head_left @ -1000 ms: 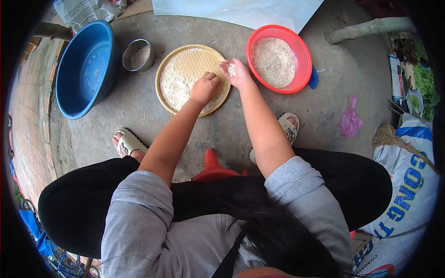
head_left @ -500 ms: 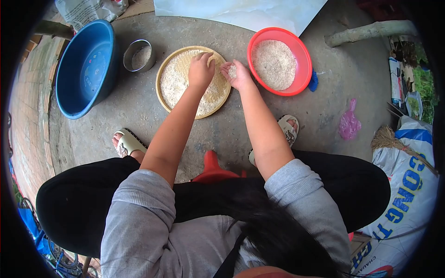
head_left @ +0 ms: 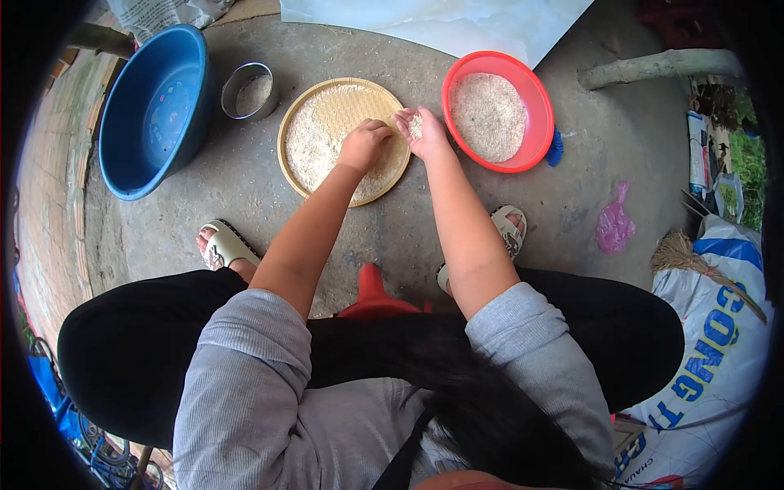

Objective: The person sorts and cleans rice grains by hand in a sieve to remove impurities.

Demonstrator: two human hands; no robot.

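A round woven bamboo tray (head_left: 333, 100) lies on the ground, its left side covered by pale grains that look like rice (head_left: 306, 147). My left hand (head_left: 365, 147) is over the tray's right half, palm down, with its fingers curled together; whatever they pinch is hidden. At the tray's right rim, my right hand (head_left: 426, 140) is turned palm up and cupped around a small heap of rice. Just right of it stands a red plastic basin (head_left: 541, 122) holding more of the same grain.
To the left are a large blue basin (head_left: 167, 114) and a metal pot (head_left: 231, 100) with some grain inside. A pink plastic bag (head_left: 614, 224) lies at right, near a straw brush (head_left: 682, 251) on a printed white sack (head_left: 719, 359). A pale sheet (head_left: 441, 20) covers the ground ahead.
My left hand has come down toward me over the tray, and its fingers have drawn in, exposing bare weave at the top. My right hand stays cupped with the rice.
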